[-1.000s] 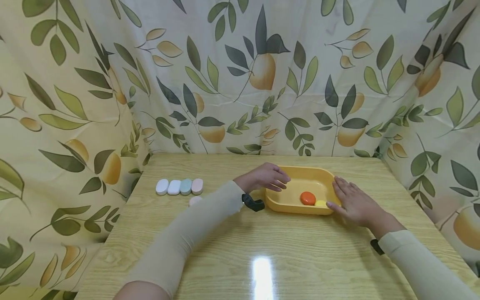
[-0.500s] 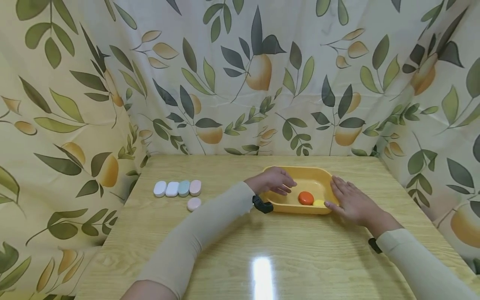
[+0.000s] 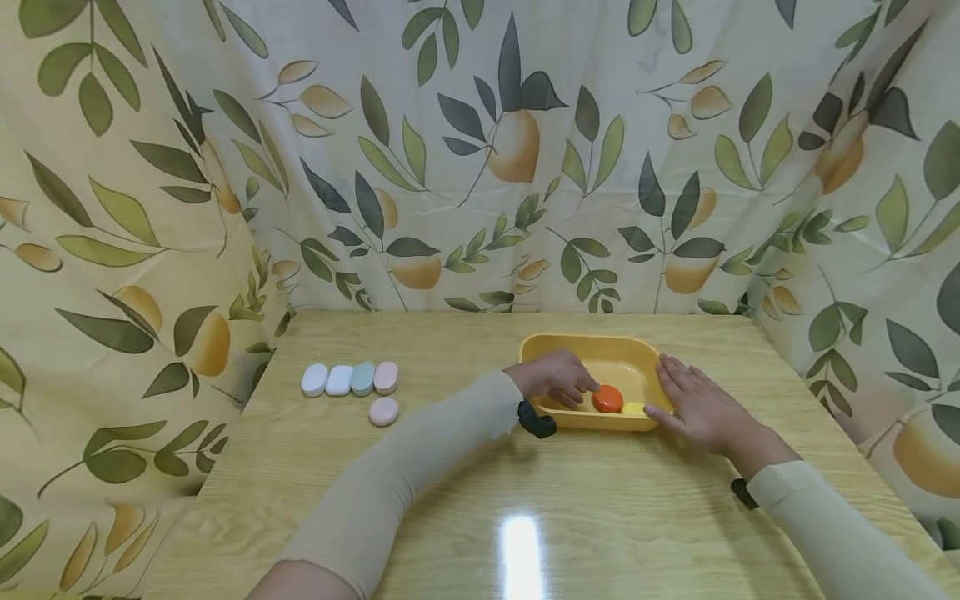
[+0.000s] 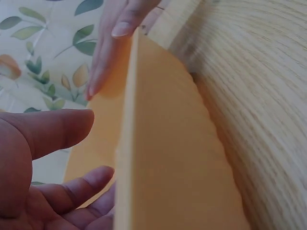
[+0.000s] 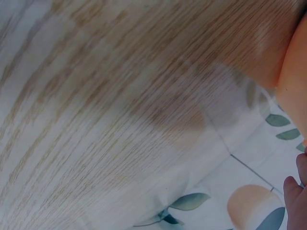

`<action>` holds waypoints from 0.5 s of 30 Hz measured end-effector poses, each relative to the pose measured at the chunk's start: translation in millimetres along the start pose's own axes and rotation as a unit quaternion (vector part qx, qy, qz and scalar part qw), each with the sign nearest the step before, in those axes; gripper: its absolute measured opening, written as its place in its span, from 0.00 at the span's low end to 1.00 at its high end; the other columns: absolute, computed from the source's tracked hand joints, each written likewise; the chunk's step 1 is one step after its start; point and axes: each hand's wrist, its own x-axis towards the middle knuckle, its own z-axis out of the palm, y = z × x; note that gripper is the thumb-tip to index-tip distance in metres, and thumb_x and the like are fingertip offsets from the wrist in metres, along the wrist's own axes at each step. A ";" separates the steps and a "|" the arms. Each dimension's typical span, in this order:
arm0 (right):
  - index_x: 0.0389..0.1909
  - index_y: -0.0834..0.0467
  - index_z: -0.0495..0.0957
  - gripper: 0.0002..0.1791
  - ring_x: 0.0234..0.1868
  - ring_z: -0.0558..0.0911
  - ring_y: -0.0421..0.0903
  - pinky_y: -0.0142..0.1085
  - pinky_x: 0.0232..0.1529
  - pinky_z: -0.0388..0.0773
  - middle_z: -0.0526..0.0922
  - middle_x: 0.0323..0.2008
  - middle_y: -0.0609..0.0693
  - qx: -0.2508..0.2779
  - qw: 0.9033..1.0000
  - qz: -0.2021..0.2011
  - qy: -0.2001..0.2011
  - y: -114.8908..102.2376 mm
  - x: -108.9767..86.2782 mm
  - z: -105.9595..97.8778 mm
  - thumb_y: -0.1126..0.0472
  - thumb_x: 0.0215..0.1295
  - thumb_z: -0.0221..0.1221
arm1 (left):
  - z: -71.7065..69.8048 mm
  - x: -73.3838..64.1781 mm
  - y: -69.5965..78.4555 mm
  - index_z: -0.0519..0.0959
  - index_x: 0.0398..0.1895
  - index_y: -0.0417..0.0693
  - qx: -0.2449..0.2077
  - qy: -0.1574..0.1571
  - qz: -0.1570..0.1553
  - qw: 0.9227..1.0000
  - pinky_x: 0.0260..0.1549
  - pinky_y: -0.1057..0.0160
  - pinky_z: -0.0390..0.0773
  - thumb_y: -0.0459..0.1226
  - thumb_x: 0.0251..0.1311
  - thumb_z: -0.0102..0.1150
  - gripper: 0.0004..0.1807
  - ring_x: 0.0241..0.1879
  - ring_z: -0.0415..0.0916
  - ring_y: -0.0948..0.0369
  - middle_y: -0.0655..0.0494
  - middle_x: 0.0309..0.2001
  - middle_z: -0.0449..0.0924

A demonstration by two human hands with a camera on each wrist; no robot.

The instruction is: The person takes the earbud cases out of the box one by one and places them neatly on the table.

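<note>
A yellow-orange plastic tray [image 3: 626, 367] stands on the table, holding a red-orange rounded disc [image 3: 607, 399] and a yellow piece [image 3: 633, 408] near its front wall. My left hand [image 3: 558, 377] reaches down into the tray over its front left wall, fingertips right beside the red-orange disc. In the left wrist view, the thumb [image 4: 57, 130] and fingers stand apart with nothing between them, and the tray wall [image 4: 168, 143] hides part of the fingers. My right hand [image 3: 701, 408] rests against the tray's right end with fingers straight. Fingertips [image 5: 295, 196] of it show at the right wrist view's edge.
To the left on the wood-grain table [image 3: 450, 500], a white oval piece [image 3: 315, 380], another white piece [image 3: 340, 380], a teal one [image 3: 363, 379] and a pink one [image 3: 386, 377] form a row. One more pink piece [image 3: 383, 411] lies in front. A leaf-patterned curtain [image 3: 480, 208] surrounds the table.
My left hand has moved right and lowered into the tray, coming up to the red-orange disc. The right hand stays at the tray's right end. The view has shifted slightly.
</note>
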 end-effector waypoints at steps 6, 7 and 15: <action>0.72 0.73 0.47 0.50 0.73 0.46 0.65 0.57 0.71 0.40 0.45 0.74 0.68 0.001 1.000 0.002 0.013 0.7 0.1 5.8 0.33 0.71 0.43 | 12.1 6.0 -3.1 0.80 0.34 0.38 0.016 0.020 -0.011 1.000 0.36 0.57 0.84 0.34 0.58 0.68 0.08 0.35 0.81 0.51 0.46 0.39 0.78; 0.72 0.73 0.47 0.50 0.73 0.46 0.65 0.57 0.71 0.40 0.45 0.74 0.68 0.000 1.000 0.002 0.015 1.2 0.1 6.1 0.33 0.71 0.43 | 13.7 6.7 -2.5 0.80 0.34 0.39 0.022 0.022 -0.012 0.999 0.36 0.57 0.84 0.35 0.58 0.69 0.08 0.34 0.81 0.52 0.45 0.39 0.78; 0.72 0.74 0.46 0.51 0.73 0.46 0.66 0.59 0.70 0.42 0.43 0.74 0.69 -0.007 1.000 0.000 0.002 2.4 1.1 3.1 0.32 0.71 0.41 | 23.0 11.5 3.2 0.80 0.31 0.39 0.061 0.048 -0.032 0.996 0.39 0.57 0.83 0.37 0.57 0.69 0.09 0.32 0.80 0.53 0.49 0.33 0.77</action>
